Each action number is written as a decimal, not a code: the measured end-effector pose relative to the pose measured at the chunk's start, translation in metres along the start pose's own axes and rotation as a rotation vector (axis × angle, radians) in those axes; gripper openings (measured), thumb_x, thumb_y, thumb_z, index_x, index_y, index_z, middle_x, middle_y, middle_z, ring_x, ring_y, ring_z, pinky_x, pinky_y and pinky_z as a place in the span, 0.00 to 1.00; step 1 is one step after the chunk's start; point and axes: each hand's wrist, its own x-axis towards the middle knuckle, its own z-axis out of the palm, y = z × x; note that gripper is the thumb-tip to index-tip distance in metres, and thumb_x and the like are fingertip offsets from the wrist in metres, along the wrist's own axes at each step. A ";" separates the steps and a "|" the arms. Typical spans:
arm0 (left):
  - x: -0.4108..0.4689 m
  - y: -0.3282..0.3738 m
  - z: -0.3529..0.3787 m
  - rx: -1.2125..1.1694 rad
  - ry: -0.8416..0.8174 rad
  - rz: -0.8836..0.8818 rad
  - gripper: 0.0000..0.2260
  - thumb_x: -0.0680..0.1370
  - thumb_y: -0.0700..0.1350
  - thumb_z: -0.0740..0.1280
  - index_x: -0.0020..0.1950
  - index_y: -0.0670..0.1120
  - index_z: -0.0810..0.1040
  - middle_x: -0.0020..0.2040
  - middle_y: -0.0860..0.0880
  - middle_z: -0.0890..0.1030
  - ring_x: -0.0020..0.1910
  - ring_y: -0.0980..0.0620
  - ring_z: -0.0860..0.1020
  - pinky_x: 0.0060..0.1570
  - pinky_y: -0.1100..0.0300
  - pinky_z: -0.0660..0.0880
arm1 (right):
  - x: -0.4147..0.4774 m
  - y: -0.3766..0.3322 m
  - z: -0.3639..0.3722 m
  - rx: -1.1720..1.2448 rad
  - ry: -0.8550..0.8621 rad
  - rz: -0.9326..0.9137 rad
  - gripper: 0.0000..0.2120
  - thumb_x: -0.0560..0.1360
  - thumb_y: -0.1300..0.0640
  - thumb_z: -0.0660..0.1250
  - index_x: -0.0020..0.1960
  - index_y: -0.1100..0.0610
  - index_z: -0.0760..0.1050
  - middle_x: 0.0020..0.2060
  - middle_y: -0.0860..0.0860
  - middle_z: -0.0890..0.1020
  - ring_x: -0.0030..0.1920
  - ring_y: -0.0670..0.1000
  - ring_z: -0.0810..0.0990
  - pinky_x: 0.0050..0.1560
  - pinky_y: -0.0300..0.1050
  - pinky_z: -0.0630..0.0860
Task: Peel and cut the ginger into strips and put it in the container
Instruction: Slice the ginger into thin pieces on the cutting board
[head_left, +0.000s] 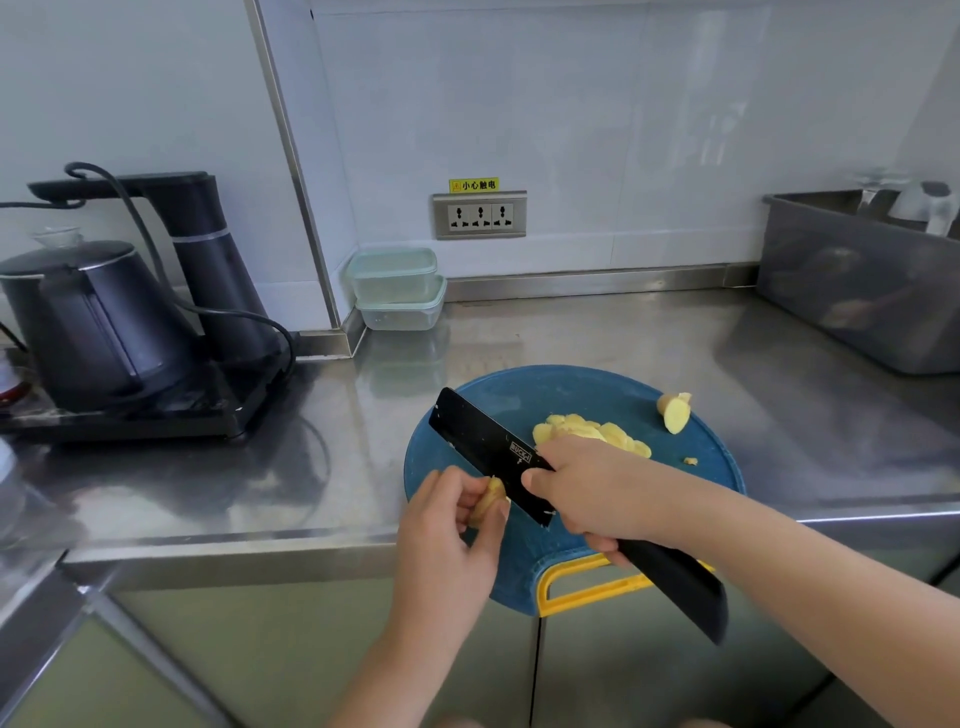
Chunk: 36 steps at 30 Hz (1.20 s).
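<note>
Head cam had both hands over the round blue cutting board (571, 395), which sat on the steel surface (623, 332) with its yellow handle poking out past the front edge. Left hand (457, 525) had its grip pinched round a small pale ginger piece (491, 499), fingers curled, held at the board's left rim. Right hand (592, 493) had its grip wrapped tight round a black knife (488, 447), the blade angled up and to the left, its lower part right up against that piece and the handle end sticking out below the fist. Behind the right hand there was a pile of ginger slices (597, 434) fanned out on the board, plus a bigger ginger chunk (674, 411) near the far right rim and one tiny scrap (690, 461) just below it. Two clear containers (397, 288) with green lids were stacked in the back corner, well apart from the board. A black kettle (88, 317) stood off to the left and a grey tub (857, 291) on the right.
</note>
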 end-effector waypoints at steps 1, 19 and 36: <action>0.000 -0.001 0.000 0.004 0.006 0.001 0.07 0.72 0.38 0.73 0.41 0.46 0.76 0.38 0.53 0.76 0.39 0.56 0.75 0.36 0.71 0.70 | 0.003 -0.001 0.001 -0.018 0.005 0.001 0.12 0.83 0.54 0.52 0.50 0.61 0.68 0.29 0.55 0.71 0.21 0.50 0.70 0.22 0.39 0.69; 0.001 0.001 0.000 -0.038 0.010 -0.042 0.04 0.74 0.40 0.71 0.41 0.45 0.78 0.38 0.53 0.78 0.36 0.59 0.75 0.35 0.73 0.68 | 0.008 0.010 0.018 -0.239 0.143 -0.073 0.16 0.82 0.56 0.52 0.35 0.54 0.62 0.33 0.49 0.68 0.37 0.51 0.71 0.39 0.44 0.70; 0.006 -0.001 0.002 -0.049 0.024 -0.156 0.03 0.75 0.43 0.70 0.44 0.46 0.78 0.39 0.52 0.80 0.37 0.58 0.76 0.37 0.69 0.72 | -0.004 0.014 0.023 -0.371 0.158 -0.174 0.12 0.83 0.59 0.52 0.56 0.63 0.73 0.32 0.48 0.64 0.35 0.50 0.67 0.33 0.35 0.63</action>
